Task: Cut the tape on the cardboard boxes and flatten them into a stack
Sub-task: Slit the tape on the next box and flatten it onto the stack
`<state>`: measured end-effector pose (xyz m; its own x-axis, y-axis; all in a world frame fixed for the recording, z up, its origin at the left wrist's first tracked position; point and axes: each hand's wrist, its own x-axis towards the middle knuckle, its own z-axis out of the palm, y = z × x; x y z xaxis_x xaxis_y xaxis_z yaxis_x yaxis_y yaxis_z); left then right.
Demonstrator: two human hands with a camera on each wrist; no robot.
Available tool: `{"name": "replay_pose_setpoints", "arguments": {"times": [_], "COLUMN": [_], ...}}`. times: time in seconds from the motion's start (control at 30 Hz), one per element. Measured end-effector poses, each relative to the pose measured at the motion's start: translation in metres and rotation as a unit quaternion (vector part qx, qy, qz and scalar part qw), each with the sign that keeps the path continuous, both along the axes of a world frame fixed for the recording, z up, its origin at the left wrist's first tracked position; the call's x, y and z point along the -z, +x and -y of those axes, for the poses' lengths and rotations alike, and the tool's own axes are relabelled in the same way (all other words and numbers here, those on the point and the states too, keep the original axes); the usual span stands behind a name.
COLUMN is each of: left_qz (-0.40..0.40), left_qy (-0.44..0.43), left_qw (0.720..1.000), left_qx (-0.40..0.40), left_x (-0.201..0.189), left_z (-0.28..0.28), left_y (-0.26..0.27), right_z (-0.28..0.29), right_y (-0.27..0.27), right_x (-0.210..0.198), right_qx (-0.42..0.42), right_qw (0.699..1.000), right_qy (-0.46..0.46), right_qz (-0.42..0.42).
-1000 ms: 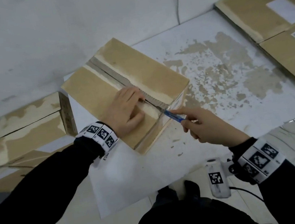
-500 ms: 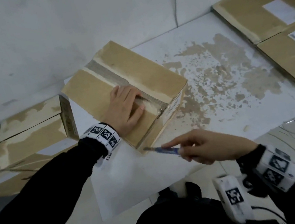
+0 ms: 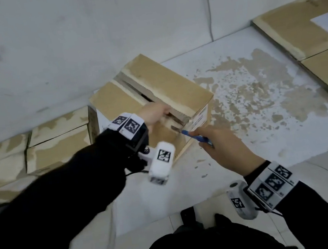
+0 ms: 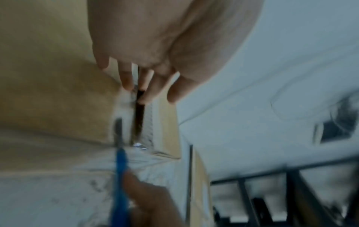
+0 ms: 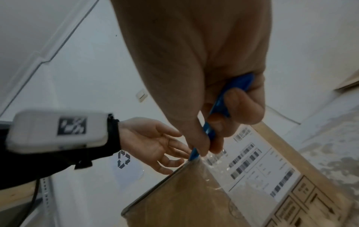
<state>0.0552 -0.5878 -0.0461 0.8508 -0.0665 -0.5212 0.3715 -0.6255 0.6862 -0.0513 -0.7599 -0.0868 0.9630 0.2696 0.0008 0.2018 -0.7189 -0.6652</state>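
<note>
A brown cardboard box [image 3: 166,90] stands on the white table by the wall. Its top seam gapes dark between the two flaps. My left hand [image 3: 162,114] reaches over the near flap, its straight fingers [image 4: 126,76] at the edge of that gap. My right hand [image 3: 201,137] grips a blue utility knife [image 3: 196,136], whose tip meets the taped near top corner of the box. In the right wrist view the knife [image 5: 219,110] points down at clear tape beside a white barcode label [image 5: 258,162], and the left hand [image 5: 155,144] hangs open just behind it.
Flattened cardboard sheets [image 3: 303,30] lie at the table's far right. More taped boxes [image 3: 56,143] sit lower on the left. The wall runs close behind the box, with a thin cable [image 3: 209,12] down it. The table's worn top [image 3: 260,94] stretches right of the box.
My left hand lifted from lying flat on the box top and now reaches into the seam. My right hand brought the knife from below the box edge up to the near top corner.
</note>
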Motion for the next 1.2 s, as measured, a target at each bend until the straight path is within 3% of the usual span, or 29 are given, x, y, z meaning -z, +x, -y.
{"name": "replay_pose_setpoints", "arguments": {"times": [0.07, 0.17, 0.43, 0.53, 0.6, 0.67, 0.77, 0.83, 0.93, 1.07, 1.2], "left_qz": [-0.022, -0.008, 0.000, 0.001, 0.005, 0.017, 0.054, 0.063, 0.054, 0.039, 0.120], "left_qy": [-0.051, -0.034, 0.022, -0.018, -0.051, -0.045, 0.053, 0.074, 0.114, 0.284, 0.442], "left_qw": [0.990, 0.979, 0.978, 0.972, 0.966, 0.974, 0.985, 0.990, 0.991, 0.934, 0.858], "left_qx": [-0.133, -0.202, -0.209, -0.235, -0.252, -0.221, -0.153, -0.103, 0.043, 0.213, 0.232], "left_x": [0.008, 0.017, 0.012, 0.013, 0.011, 0.008, 0.008, 0.010, -0.002, -0.028, -0.035], "left_z": [0.003, 0.012, 0.015, 0.011, 0.012, 0.018, 0.027, 0.022, 0.000, -0.035, -0.060], "left_y": [0.000, -0.002, -0.002, -0.003, -0.003, -0.004, -0.003, 0.000, 0.003, 0.012, 0.032], "right_z": [-0.001, 0.004, -0.003, 0.005, 0.028, 0.052, 0.077, 0.087, 0.100, 0.104, 0.091], "right_y": [0.001, 0.002, 0.009, 0.005, 0.003, 0.001, 0.001, 0.007, 0.029, 0.058, 0.062], "right_x": [0.001, -0.004, -0.005, -0.005, -0.009, -0.014, -0.018, -0.019, -0.018, -0.016, -0.004], "right_qx": [-0.014, -0.023, -0.003, 0.041, 0.078, 0.064, 0.054, 0.107, 0.168, 0.236, 0.272], "right_qw": [1.000, 0.997, 0.980, 0.975, 0.980, 0.991, 0.997, 0.983, 0.964, 0.957, 0.935], "right_qy": [-0.009, -0.058, -0.175, -0.201, -0.172, -0.106, 0.056, 0.146, 0.205, 0.165, 0.221], "right_qz": [0.013, 0.043, 0.091, 0.085, 0.065, 0.061, 0.018, 0.005, 0.012, 0.026, -0.059]}}
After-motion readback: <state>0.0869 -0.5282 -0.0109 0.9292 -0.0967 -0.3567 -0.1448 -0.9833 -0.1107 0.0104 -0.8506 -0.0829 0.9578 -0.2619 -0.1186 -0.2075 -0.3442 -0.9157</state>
